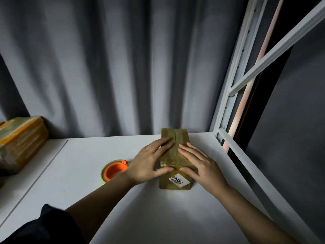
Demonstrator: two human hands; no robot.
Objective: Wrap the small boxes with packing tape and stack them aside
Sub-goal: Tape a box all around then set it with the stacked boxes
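A small box (175, 155), brown and covered in glossy tape with a seam running along its top, lies on the white bench (151, 212) near the right rear corner, one end close to the grey curtain (109, 67). A white label (179, 180) printed "7020" sits on the near face of the box. The left hand (149, 162) lies flat on the box's left side, fingers (164, 142) straight and spread over the top, thumb laid across the near edge. The right hand (202, 164) mirrors it on the right side, fingers straight and pressed to the top surface, thumb on the near edge; neither hand curls round the box. A tape roll (114, 170) with an orange core lies flat on the bench just left of the left wrist, partly hidden by it. A stack of wrapped parcels (21, 143) stands at the far left, well apart from the box. A white metal rack frame (233, 95) rises along the bench's right edge.
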